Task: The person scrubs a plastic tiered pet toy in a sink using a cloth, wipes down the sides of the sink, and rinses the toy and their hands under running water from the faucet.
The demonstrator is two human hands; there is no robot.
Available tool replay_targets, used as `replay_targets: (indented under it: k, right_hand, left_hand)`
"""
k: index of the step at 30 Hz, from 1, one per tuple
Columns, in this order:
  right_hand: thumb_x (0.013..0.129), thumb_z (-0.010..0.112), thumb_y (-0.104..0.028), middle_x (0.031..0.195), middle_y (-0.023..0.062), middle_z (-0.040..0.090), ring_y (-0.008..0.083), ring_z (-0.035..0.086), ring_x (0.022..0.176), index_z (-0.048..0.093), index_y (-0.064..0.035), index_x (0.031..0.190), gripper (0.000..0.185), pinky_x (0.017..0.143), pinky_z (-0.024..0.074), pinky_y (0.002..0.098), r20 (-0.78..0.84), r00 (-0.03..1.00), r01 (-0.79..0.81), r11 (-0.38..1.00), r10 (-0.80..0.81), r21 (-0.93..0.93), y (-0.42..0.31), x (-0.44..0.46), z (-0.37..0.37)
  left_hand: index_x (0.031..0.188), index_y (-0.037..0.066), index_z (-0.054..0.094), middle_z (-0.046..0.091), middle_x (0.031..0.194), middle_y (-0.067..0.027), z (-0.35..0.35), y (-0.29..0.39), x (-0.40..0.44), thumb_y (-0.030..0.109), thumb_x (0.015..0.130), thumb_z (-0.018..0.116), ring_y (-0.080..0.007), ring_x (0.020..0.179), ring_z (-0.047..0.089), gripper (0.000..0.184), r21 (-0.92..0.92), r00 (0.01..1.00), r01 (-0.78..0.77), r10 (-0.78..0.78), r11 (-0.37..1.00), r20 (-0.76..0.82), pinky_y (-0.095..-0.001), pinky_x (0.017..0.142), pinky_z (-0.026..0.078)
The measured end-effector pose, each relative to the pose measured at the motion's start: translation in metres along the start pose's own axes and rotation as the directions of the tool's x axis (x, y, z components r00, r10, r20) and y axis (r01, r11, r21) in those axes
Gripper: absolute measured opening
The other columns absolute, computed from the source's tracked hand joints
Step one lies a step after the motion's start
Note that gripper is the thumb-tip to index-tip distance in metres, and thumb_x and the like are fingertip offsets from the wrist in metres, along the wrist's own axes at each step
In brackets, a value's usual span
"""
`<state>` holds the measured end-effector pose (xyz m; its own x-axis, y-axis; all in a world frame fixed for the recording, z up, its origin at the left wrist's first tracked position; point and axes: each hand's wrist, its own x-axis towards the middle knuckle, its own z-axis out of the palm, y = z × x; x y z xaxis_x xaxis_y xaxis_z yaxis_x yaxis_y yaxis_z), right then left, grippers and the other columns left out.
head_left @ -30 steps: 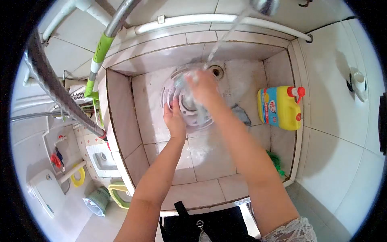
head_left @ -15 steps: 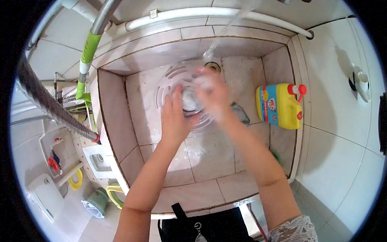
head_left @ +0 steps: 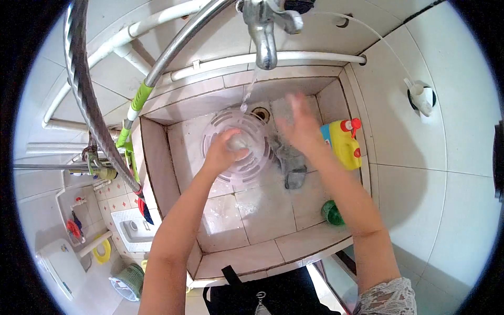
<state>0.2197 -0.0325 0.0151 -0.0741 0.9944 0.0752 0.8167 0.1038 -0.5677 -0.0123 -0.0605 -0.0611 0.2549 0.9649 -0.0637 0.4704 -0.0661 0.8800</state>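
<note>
A round, pale, slotted plastic piece (head_left: 212,137) lies in the tiled basin, beneath a thin stream of water from the metal tap (head_left: 265,44). My left hand (head_left: 224,152) is curved over its middle, thumb and fingers around a whitish, clear-looking thing (head_left: 240,143) too unclear to name. To the right, my right hand (head_left: 300,123) is raised with its fingers spread and nothing in it, slightly blurred. A wet grey cloth (head_left: 294,170) lies on the basin floor below my right hand.
A yellow jug (head_left: 344,147) with a red cap stands at the basin's right side, partly behind my right forearm. A green object (head_left: 332,212) sits in the lower right corner. The drain (head_left: 260,114) is near the back wall; mop handles (head_left: 140,97) lean at left.
My right hand has moved off the slotted piece to the right and opened. The view has shifted, bringing the tap into sight. More of the grey cloth shows.
</note>
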Motion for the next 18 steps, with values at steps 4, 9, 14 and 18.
replay_targets:
  k: [4,9,14,18]
  right_hand:
    - [0.075,0.066,-0.026,0.121,0.0219,0.046,0.0324,0.046,0.112,0.044,-0.0051,0.121,0.055,0.09,0.0391,0.0406,-0.466,0.741,0.617,0.764,-0.484,0.188,-0.128,0.042,-0.097]
    - [0.087,0.055,-0.028,0.1,0.0254,0.059,0.0314,0.061,0.079,0.059,0.0025,0.101,0.034,0.068,0.0481,0.0353,-0.384,0.797,0.597,0.703,-0.466,0.387,-0.152,0.064,-0.12]
    - [0.084,0.057,-0.018,0.097,0.0136,0.06,0.0227,0.06,0.081,0.054,0.0028,0.11,0.033,0.072,0.0483,0.0334,-0.213,0.965,0.261,0.552,-0.15,0.792,-0.134,0.061,-0.115]
    - [0.084,0.056,-0.01,0.098,0.0096,0.059,0.017,0.059,0.082,0.055,0.0022,0.106,0.025,0.074,0.049,0.0311,0.124,0.98,-0.16,0.24,0.157,0.957,-0.11,0.022,-0.065]
  left_hand:
    - [0.103,0.007,0.058,0.06,0.1,-0.014,-0.015,0.042,0.014,0.012,0.071,0.07,-0.0247,0.096,0.056,0.034,-0.061,0.96,0.262,-0.254,0.963,0.12,-0.0308,0.087,0.042]
    - [0.104,0.009,0.059,0.056,0.108,-0.0157,-0.003,0.014,0.029,0.009,0.078,0.058,-0.0281,0.106,0.051,0.026,-0.075,0.994,0.071,-0.076,0.995,-0.08,-0.0356,0.09,0.04]
    - [0.113,0.01,0.055,0.049,0.115,-0.0165,-0.004,0.069,0.016,0.014,0.072,0.061,-0.0337,0.104,0.048,0.042,0.518,0.947,0.196,-0.298,0.832,0.121,-0.0393,0.093,0.039]
    - [0.115,0.008,0.053,0.05,0.113,-0.016,0.024,-0.001,0.017,0.015,0.067,0.064,-0.0319,0.102,0.048,0.05,0.049,0.999,0.028,-0.03,0.998,0.046,-0.0391,0.091,0.038]
